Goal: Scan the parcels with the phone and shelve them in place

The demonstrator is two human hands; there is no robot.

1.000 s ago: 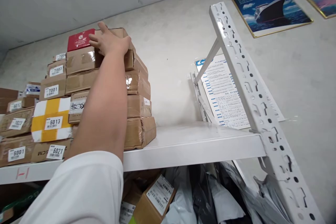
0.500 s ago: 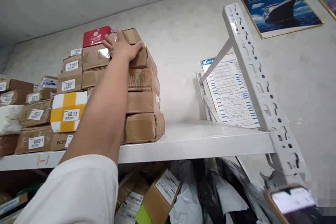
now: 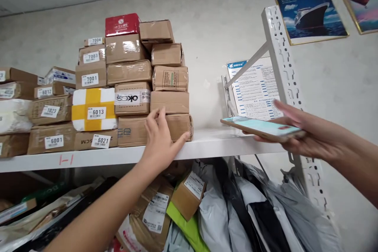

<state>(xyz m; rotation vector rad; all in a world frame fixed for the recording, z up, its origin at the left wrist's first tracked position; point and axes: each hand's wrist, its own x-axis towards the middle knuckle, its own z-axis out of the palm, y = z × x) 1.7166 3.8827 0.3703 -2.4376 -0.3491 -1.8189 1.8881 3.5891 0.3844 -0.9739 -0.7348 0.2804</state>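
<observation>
Brown cardboard makes up nearly everything on the white shelf (image 3: 206,147), with parcels stacked in columns toward its left end and most turned so their numbered white labels face the front edge, where they can be read without lifting anything. The left hand (image 3: 161,141) reaches up to the bottom parcel (image 3: 178,125) of the right-hand column, the one lying flat on the shelf board close to its front edge. The fingers are spread and loosely curved, with fingertips resting against the parcel's front face and the thumb stretched toward its lower right corner; the hand touches the box but is not closed round it. Four more boxes sit on top of that parcel, so it carries the weight of the whole column (a fair load for something at the very bottom).

The right hand (image 3: 307,134) is held out level near the shelf's right end, palm up, with a phone (image 3: 261,126) lying flat across the fingers, screen upward and tilted toward the wearer so it can be read. The fingers cup it from beneath and grip its edges lightly.

Further left, a yellow-and-white taped box (image 3: 93,109) marked 6013 sits among the labelled parcels. A perforated steel upright (image 3: 280,59) rises at the shelf's right corner, and grey and black mailer bags (image 3: 251,212) are packed below the board.
</observation>
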